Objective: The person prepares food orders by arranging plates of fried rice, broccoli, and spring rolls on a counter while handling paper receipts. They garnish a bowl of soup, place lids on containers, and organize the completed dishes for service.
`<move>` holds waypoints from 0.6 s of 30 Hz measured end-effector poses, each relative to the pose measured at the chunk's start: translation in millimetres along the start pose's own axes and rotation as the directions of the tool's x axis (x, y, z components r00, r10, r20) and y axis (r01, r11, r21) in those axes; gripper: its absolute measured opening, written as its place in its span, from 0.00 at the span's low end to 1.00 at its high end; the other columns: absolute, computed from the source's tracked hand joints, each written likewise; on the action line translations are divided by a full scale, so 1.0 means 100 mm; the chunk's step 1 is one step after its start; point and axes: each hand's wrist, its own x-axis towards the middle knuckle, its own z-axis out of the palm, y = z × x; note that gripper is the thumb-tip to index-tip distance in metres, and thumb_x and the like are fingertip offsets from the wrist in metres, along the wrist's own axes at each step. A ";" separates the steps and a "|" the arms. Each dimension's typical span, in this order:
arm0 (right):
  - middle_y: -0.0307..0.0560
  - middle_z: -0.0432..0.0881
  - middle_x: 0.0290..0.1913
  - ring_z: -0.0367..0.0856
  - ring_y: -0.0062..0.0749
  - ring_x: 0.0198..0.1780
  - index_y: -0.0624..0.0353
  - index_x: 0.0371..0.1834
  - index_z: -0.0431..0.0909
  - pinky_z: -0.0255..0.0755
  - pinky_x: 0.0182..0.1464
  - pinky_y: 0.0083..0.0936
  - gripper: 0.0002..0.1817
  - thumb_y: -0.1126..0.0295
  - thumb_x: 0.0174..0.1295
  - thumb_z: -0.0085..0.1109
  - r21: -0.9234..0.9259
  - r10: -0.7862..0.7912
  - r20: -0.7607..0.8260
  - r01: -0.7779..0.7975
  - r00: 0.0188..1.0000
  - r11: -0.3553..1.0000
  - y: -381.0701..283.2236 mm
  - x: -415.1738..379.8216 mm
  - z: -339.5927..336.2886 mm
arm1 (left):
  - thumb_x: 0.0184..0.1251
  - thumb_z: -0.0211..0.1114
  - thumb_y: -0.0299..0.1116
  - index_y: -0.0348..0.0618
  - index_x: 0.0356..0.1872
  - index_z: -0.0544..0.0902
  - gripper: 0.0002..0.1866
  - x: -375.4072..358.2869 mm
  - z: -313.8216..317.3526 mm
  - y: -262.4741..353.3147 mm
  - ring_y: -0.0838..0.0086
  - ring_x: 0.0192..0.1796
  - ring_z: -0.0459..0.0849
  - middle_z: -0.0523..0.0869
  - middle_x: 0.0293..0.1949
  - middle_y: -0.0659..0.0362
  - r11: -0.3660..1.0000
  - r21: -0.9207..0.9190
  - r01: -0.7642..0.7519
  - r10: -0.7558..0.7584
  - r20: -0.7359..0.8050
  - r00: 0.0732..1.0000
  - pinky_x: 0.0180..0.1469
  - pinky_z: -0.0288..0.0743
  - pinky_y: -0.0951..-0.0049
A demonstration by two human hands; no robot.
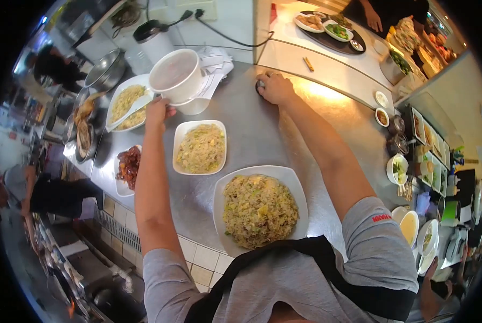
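Observation:
My left hand is closed beside the rim of a white plate of fried rice; what its fingers hold is hidden. A white spoon lies on that rice. Just beyond the hand stands a white tub. My right hand has its fingers around a small round dark-and-silver thing, perhaps a call bell, on the steel counter. Between my arms sit a square white bowl of fried rice and, nearer me, a large plate heaped with fried rice.
A dish of dark glazed meat is left of my forearm. Paper slips lie behind the tub. A dark tray with dishes is at the upper right. Sauce bowls and containers line the right. Other people stand left and upper right.

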 end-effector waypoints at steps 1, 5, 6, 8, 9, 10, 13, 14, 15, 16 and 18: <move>0.51 0.66 0.63 0.68 0.47 0.60 0.43 0.54 0.75 0.67 0.56 0.46 0.20 0.54 0.58 0.52 -0.008 0.052 0.020 -0.052 0.998 0.999 0.16 0.01 -0.05 | 0.57 0.56 0.28 0.31 0.42 0.78 0.13 -0.05 0.05 0.04 0.75 0.22 0.79 0.81 0.27 0.55 1.000 0.007 0.014 -0.015 0.029 0.999 0.24 0.77 0.78; 0.49 0.63 0.66 0.68 0.46 0.62 0.41 0.54 0.76 0.64 0.58 0.48 0.23 0.49 0.56 0.53 -0.134 0.179 -0.026 -0.181 0.984 0.974 0.70 -0.02 -0.29 | 0.57 0.55 0.26 0.28 0.40 0.76 0.12 -0.23 0.32 0.13 0.72 0.24 0.81 0.82 0.29 0.52 0.998 0.010 0.058 -0.059 0.169 0.984 0.25 0.79 0.76; 0.49 0.63 0.66 0.68 0.46 0.62 0.41 0.54 0.77 0.64 0.58 0.49 0.24 0.47 0.56 0.53 -0.189 0.186 -0.065 -0.195 0.980 0.962 0.80 -0.03 -0.33 | 0.57 0.55 0.26 0.27 0.40 0.75 0.12 -0.28 0.42 0.14 0.71 0.25 0.81 0.82 0.29 0.51 0.998 0.005 0.070 -0.069 0.209 0.976 0.25 0.80 0.75; 0.49 0.60 0.68 0.67 0.45 0.63 0.41 0.54 0.78 0.62 0.59 0.49 0.24 0.46 0.56 0.51 -0.100 0.313 0.012 -0.311 0.950 0.945 1.02 0.12 -0.31 | 0.57 0.54 0.24 0.24 0.42 0.74 0.13 -0.35 0.67 0.19 0.68 0.26 0.82 0.81 0.33 0.48 0.996 -0.001 0.085 -0.082 0.273 0.958 0.27 0.81 0.73; 0.48 0.61 0.68 0.68 0.45 0.62 0.43 0.53 0.78 0.62 0.59 0.49 0.24 0.47 0.56 0.51 -0.056 0.364 0.067 -0.361 0.929 0.931 1.08 0.18 -0.34 | 0.57 0.53 0.24 0.23 0.42 0.74 0.14 -0.40 0.83 0.22 0.68 0.26 0.82 0.81 0.33 0.47 0.995 -0.014 0.094 -0.086 0.304 0.949 0.27 0.82 0.73; 0.48 0.62 0.67 0.69 0.45 0.62 0.44 0.53 0.78 0.63 0.59 0.48 0.24 0.48 0.56 0.51 -0.016 0.408 0.126 -0.410 0.904 0.912 1.16 0.24 -0.37 | 0.58 0.53 0.24 0.23 0.43 0.74 0.14 -0.44 0.97 0.24 0.67 0.27 0.82 0.81 0.34 0.47 0.994 -0.028 0.106 -0.090 0.333 0.939 0.28 0.82 0.72; 0.48 0.68 0.64 0.71 0.41 0.60 0.50 0.53 0.78 0.63 0.58 0.47 0.24 0.50 0.57 0.50 -0.096 0.445 0.298 -0.437 0.844 0.894 1.50 0.46 -0.30 | 0.57 0.53 0.24 0.28 0.44 0.73 0.14 -0.50 1.49 0.36 0.66 0.28 0.81 0.79 0.37 0.49 0.992 -0.064 0.112 -0.082 0.357 0.931 0.30 0.82 0.72; 0.48 0.70 0.62 0.73 0.40 0.59 0.52 0.52 0.78 0.64 0.57 0.45 0.24 0.52 0.57 0.50 -0.110 0.437 0.271 -0.423 0.858 0.899 1.55 0.41 -0.28 | 0.57 0.53 0.24 0.30 0.43 0.73 0.12 -0.49 1.65 0.37 0.66 0.28 0.81 0.78 0.37 0.50 0.990 -0.081 0.112 -0.075 0.363 0.929 0.31 0.82 0.71; 0.48 0.72 0.59 0.74 0.39 0.57 0.54 0.52 0.78 0.65 0.56 0.44 0.24 0.53 0.57 0.50 -0.123 0.432 0.243 -0.414 0.869 0.902 1.57 0.30 -0.29 | 0.57 0.53 0.23 0.30 0.42 0.72 0.12 -0.45 1.81 0.36 0.66 0.29 0.80 0.78 0.36 0.51 0.986 -0.113 0.121 -0.073 0.358 0.931 0.31 0.83 0.71; 0.48 0.75 0.57 0.76 0.39 0.55 0.57 0.51 0.78 0.66 0.55 0.42 0.24 0.54 0.57 0.49 -0.139 0.430 0.210 -0.408 0.878 0.902 1.60 0.18 -0.32 | 0.56 0.53 0.22 0.30 0.42 0.72 0.12 -0.37 2.00 0.34 0.66 0.29 0.80 0.77 0.36 0.51 0.981 -0.147 0.128 -0.068 0.357 0.931 0.32 0.83 0.70; 0.50 0.76 0.54 0.77 0.38 0.52 0.59 0.50 0.78 0.66 0.52 0.41 0.23 0.55 0.57 0.49 -0.207 0.425 0.127 -0.396 0.896 0.895 1.57 -0.20 -0.42 | 0.56 0.53 0.21 0.29 0.44 0.71 0.13 -0.21 2.36 0.32 0.65 0.29 0.81 0.76 0.36 0.51 0.969 -0.207 0.135 -0.059 0.335 0.940 0.32 0.84 0.69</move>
